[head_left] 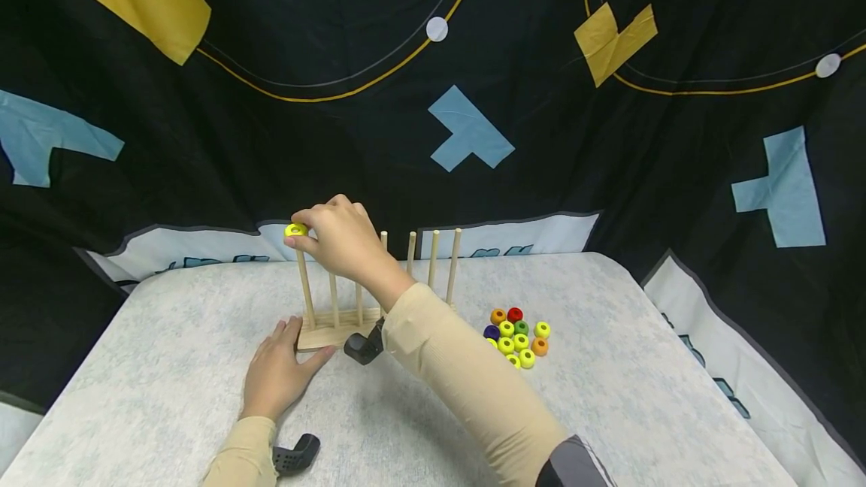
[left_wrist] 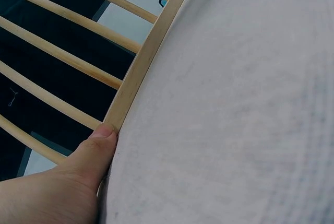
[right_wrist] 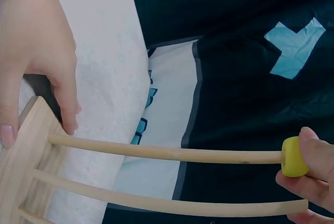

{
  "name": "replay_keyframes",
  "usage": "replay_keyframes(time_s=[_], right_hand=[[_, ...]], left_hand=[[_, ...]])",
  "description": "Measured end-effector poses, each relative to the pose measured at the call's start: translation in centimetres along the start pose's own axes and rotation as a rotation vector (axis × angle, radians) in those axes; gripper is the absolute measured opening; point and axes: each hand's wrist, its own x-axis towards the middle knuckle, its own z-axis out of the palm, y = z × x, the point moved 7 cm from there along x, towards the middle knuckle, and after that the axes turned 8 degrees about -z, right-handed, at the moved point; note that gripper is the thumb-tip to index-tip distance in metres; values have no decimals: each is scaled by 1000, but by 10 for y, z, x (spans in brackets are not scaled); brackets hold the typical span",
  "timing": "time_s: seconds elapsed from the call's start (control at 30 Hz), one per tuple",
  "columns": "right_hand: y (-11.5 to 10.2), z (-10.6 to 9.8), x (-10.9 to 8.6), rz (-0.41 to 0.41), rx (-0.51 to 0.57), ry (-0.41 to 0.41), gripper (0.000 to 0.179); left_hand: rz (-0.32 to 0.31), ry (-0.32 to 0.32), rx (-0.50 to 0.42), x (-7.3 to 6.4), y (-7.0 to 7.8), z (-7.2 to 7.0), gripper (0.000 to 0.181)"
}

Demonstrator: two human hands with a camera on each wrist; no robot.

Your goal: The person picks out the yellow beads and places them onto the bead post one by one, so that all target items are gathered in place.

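A wooden peg rack (head_left: 331, 333) stands on the table, with a row of upright pegs rising from its flat base. My left hand (head_left: 276, 373) grips the base's left end, thumb along the front edge and fingers round the far side, as the right wrist view also shows. At the top of the leftmost peg (right_wrist: 172, 154), my right hand (head_left: 341, 237) pinches a yellow bead (right_wrist: 294, 157) between thumb and fingers. The bead sits right at the peg's tip, its hole in line with it. No beads show on the visible pegs; my right arm hides part of the rack.
Right of the rack lies a loose cluster of beads: several yellow ones (head_left: 527, 358), a red (head_left: 515, 314), a green (head_left: 522, 328), a dark blue (head_left: 492, 332) and two orange (head_left: 540, 346). Behind the pale table (head_left: 582, 412) hangs a dark patterned cloth (head_left: 379, 149).
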Motion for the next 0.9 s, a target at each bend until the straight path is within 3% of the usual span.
replay_keyframes(time_s=[0.9], right_hand=[[3,8,-3,29,13,-14,36]], left_hand=[[-8,10,2,0,-2,0,96]])
